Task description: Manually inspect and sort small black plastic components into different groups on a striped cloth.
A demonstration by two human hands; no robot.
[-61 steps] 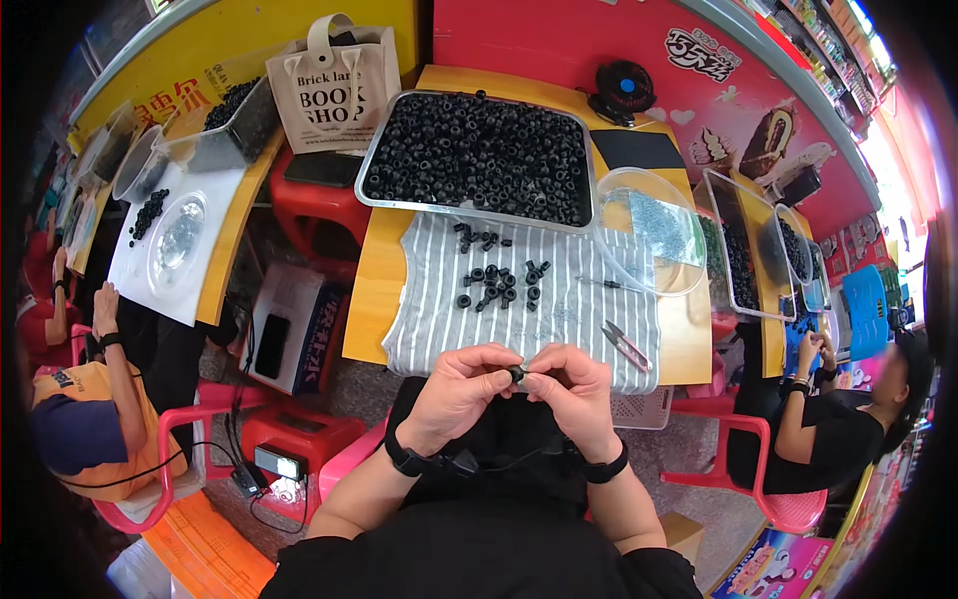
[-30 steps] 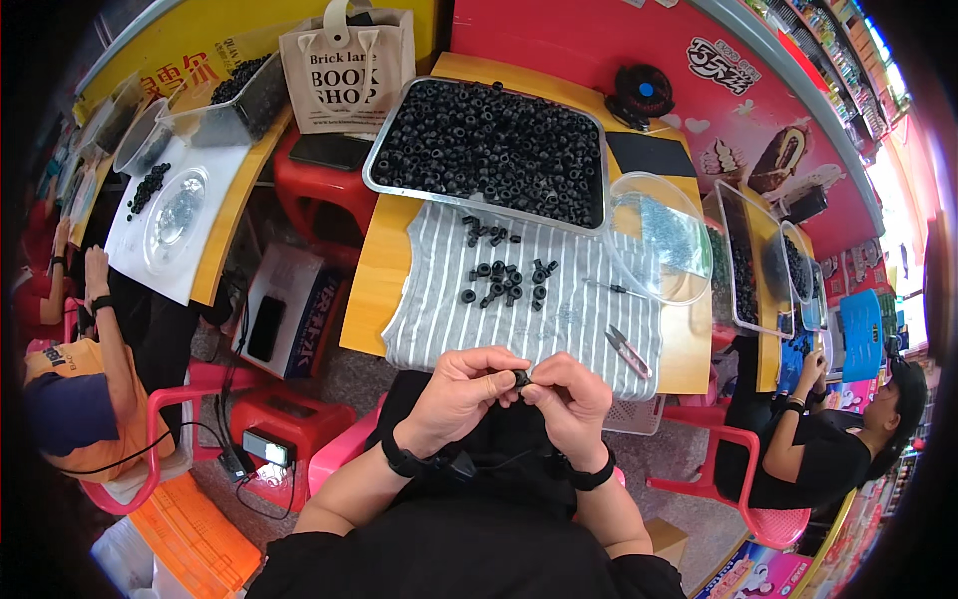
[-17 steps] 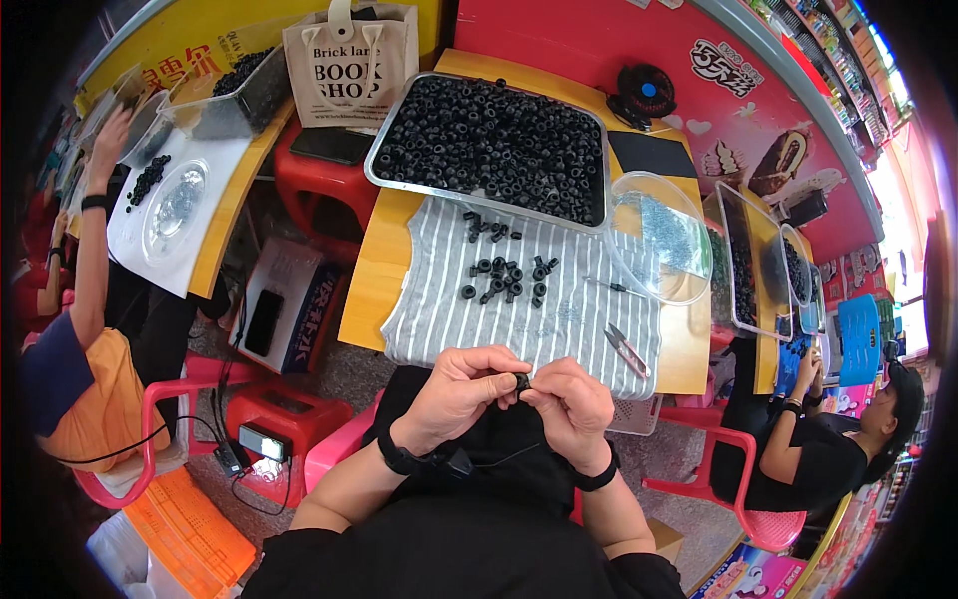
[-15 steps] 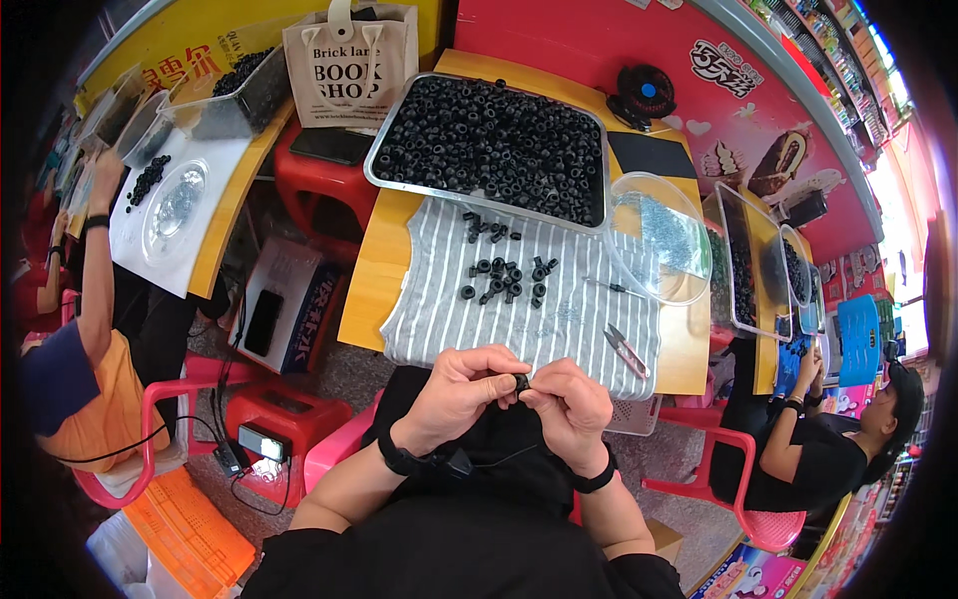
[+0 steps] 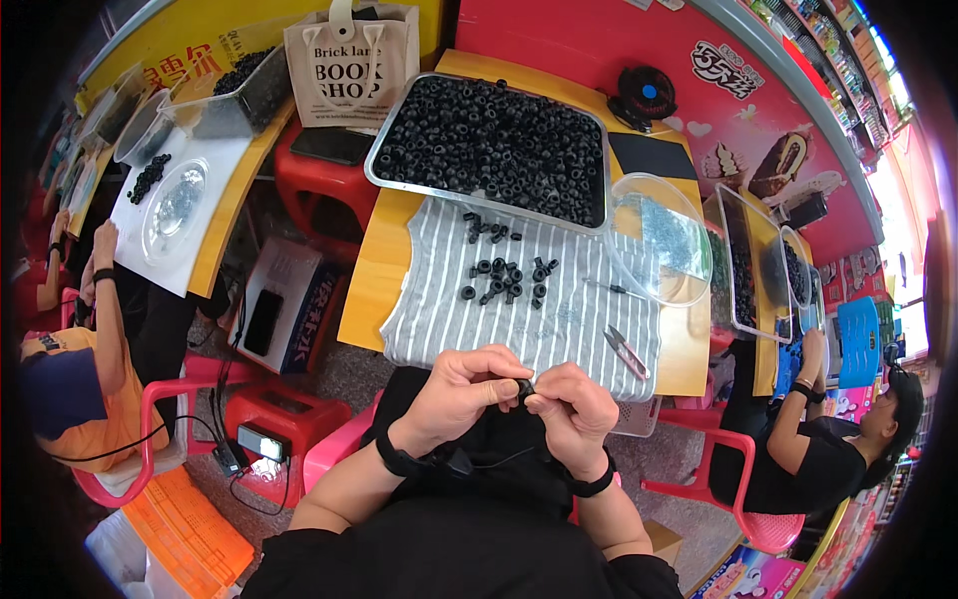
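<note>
My left hand (image 5: 457, 391) pinches a small black ring-shaped part (image 5: 524, 389) between thumb and fingertips, above my lap at the table's front edge. Close against that part, my right hand (image 5: 575, 407) has its thumb and forefinger pressed together; whatever is between them is too small to make out. Beyond my hands lies a grey striped cloth (image 5: 439, 324). On it sit several loose black parts (image 5: 509, 272), some ring-like, some with stems. Thread snips (image 5: 626, 354) and a thin dark-handled tool (image 5: 613, 288) rest on the cloth's right side.
A metal tray (image 5: 489, 206) heaped with black parts stands behind the cloth. Right of it is a clear round tub (image 5: 621, 268) with small pale pieces. Co-workers sit left and right. A red stool (image 5: 324, 185) bears a cloth bag (image 5: 349, 70). A fan (image 5: 642, 97) stands behind.
My right hand has shifted slightly right and the black part has turned a little in my fingertips. The left co-worker's arm has drawn back; the right co-worker's hands have risen.
</note>
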